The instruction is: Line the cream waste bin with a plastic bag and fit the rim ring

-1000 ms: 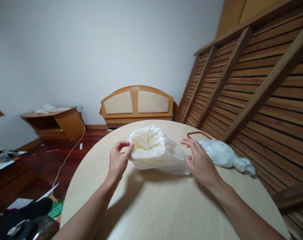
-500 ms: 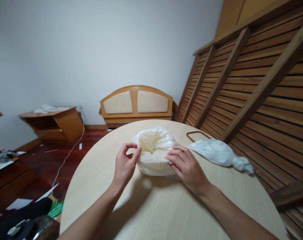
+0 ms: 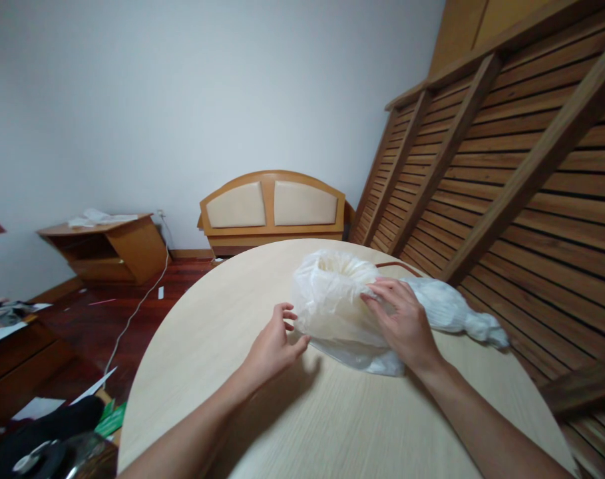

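The white bag [image 3: 332,309] lies between left hand [image 3: 275,349] and right hand [image 3: 409,326].

The right hand [image 3: 409,327] pinches a white bag [image 3: 332,309]; the left hand [image 3: 276,344] perhaps touches its side.

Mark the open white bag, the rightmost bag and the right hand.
Open white bag [image 3: 338,309], head view: front side.
Rightmost bag [image 3: 446,307], head view: middle of body.
Right hand [image 3: 406,322], head view: back of hand.

The bag [image 3: 339,313] is thin, crinkled, translucent plastic; the surface [image 3: 382,426] smooth and wood-grained; the slatted panel [image 3: 482,166] ridged wood; the floor [image 3: 95,329] glossy wood.
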`<act>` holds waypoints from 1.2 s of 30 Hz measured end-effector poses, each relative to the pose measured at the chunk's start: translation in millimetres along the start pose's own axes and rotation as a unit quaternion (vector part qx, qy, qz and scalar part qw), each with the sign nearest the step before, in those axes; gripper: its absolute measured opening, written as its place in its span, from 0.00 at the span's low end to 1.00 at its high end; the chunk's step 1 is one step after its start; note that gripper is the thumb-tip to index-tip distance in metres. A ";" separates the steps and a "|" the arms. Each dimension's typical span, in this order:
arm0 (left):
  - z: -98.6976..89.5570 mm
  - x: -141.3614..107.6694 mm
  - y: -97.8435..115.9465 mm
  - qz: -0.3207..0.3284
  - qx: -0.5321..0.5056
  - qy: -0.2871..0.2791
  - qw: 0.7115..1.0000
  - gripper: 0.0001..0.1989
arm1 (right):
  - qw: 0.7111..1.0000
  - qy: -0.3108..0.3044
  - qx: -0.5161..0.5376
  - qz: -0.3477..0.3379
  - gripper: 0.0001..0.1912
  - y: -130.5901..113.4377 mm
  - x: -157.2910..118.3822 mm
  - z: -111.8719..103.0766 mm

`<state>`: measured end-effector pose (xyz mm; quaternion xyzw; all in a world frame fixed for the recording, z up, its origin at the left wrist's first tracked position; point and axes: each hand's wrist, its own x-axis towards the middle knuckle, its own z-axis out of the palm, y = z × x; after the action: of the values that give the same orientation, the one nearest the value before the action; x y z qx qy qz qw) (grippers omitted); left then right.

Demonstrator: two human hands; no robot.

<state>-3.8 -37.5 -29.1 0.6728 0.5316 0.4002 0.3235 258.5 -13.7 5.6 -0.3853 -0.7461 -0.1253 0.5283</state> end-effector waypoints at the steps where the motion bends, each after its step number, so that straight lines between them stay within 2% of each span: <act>1: 3.6 0.8 -4.8 0.003 0.008 -0.001 1.000 0.28 | 1.000 0.003 0.001 0.005 0.06 1.1 -0.1 0.1; 7: 14.7 10.7 -20.2 0.018 -0.019 0.000 1.000 0.20 | 1.000 -0.007 0.015 -0.003 0.05 1.1 0.8 -1.1; 12: 7.0 9.8 -9.5 0.057 -0.014 0.005 0.998 0.15 | 0.999 -0.029 0.027 -0.022 0.03 -2.0 1.9 -3.0; 15: 2.4 5.4 0.6 0.106 -0.025 0.030 0.994 0.21 | 0.998 -0.042 0.042 -0.037 0.05 -6.6 2.4 -4.4; 18: 1.0 3.2 5.3 0.118 -0.043 0.015 0.992 0.25 | 0.996 -0.047 0.050 -0.052 0.06 -11.4 3.4 -6.4; 21: -2.6 4.8 6.0 0.097 -0.038 -0.029 0.994 0.14 | 0.994 -0.048 0.054 -0.078 0.08 -12.1 4.4 -9.1; 23: -8.7 6.9 7.7 0.090 -0.019 -0.032 0.995 0.08 | 0.991 -0.049 0.060 -0.106 0.09 -10.6 5.2 -11.1; 26: -22.1 9.5 14.2 0.088 -0.007 0.060 0.994 0.07 | 0.984 -0.060 0.058 -0.157 0.11 -8.8 6.4 -14.3; 28: -31.6 10.1 19.4 0.099 -0.011 0.143 0.985 0.10 | 0.977 -0.065 0.053 -0.194 0.10 -9.7 7.2 -16.3; 30: -39.4 9.8 23.7 0.121 -0.020 0.199 0.972 0.13 | 0.970 -0.069 0.051 -0.226 0.09 -12.8 7.7 -18.1; 32: -44.2 8.9 27.1 0.145 -0.035 0.224 0.963 0.17 | 0.964 -0.073 0.048 -0.250 0.10 -17.7 7.8 -20.0; 36: -45.2 6.0 33.7 0.165 -0.055 0.228 0.958 0.22 | 0.953 -0.092 0.027 -0.288 0.12 -29.6 8.2 -25.0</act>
<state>-27.6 -38.7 22.3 0.6233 0.4499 0.6195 0.1592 253.7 -44.8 29.6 -0.1496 -0.8738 -0.2161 0.4091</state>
